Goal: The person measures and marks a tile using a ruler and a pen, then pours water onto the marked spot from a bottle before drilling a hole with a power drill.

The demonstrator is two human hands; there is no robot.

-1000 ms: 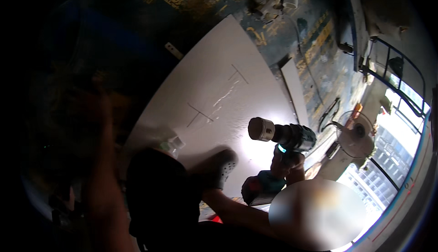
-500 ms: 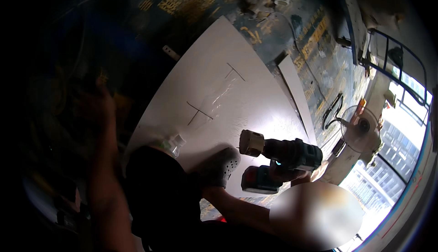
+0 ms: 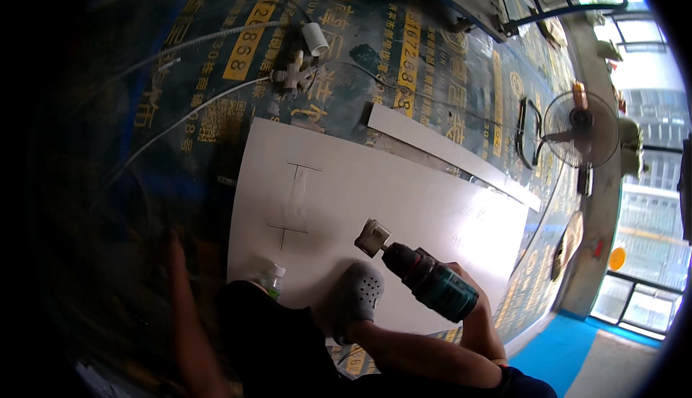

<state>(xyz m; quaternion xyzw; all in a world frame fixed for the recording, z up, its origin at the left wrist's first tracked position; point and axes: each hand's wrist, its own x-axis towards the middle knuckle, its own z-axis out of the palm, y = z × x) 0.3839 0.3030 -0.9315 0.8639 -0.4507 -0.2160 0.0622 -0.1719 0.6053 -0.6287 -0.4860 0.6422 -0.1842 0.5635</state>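
My right hand (image 3: 468, 286) grips a teal and black cordless drill (image 3: 436, 283) over the white board (image 3: 404, 189). A cup-shaped hole saw (image 3: 373, 237) sits in its chuck, pointing to the upper left, seemingly above the surface. Two T-shaped pencil marks are drawn on the board's left part. My left hand (image 3: 175, 245) is off to the left beyond the board's edge, deep in shadow, and its fingers cannot be made out. My foot in a grey clog (image 3: 366, 290) rests on the board's near side. Beside my knee stands a clear bottle (image 3: 274, 279).
A narrow white strip (image 3: 447, 153) lies along the board's far edge. Farther off are a white pipe piece (image 3: 315, 39), cables and a black-handled tool (image 3: 528, 131) on printed floor sheeting. A fan (image 3: 581, 126) stands at the right, near the windows.
The view has turned, showing more floor at the far side. The drill has swung from pointing left to pointing up and left, still in my right hand. My left hand appears lower in the picture.
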